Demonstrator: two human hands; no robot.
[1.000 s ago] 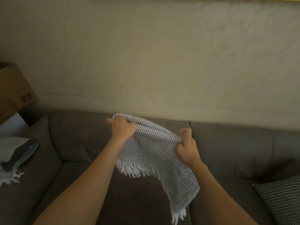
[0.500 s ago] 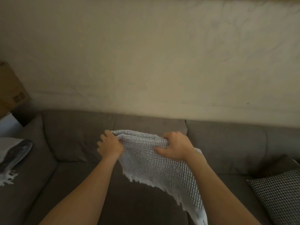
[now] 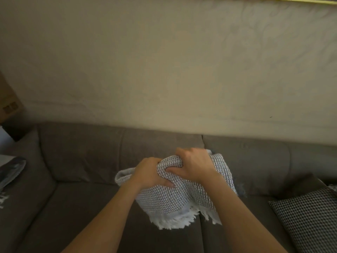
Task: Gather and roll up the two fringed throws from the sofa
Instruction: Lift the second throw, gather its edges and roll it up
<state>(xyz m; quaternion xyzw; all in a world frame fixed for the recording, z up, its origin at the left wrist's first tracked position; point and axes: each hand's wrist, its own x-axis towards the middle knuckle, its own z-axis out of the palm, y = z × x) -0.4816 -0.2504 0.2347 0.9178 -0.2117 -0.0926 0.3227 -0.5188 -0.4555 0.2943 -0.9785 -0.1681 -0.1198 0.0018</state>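
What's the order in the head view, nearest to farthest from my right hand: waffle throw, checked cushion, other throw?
1. The waffle throw: centre, gripped by the right hand.
2. The checked cushion: lower right, on the sofa.
3. The other throw: far left, on the sofa's arm.

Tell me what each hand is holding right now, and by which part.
Both hands grip the grey fringed throw at its bunched upper fold, left hand beside right hand; its white fringe hangs free below.
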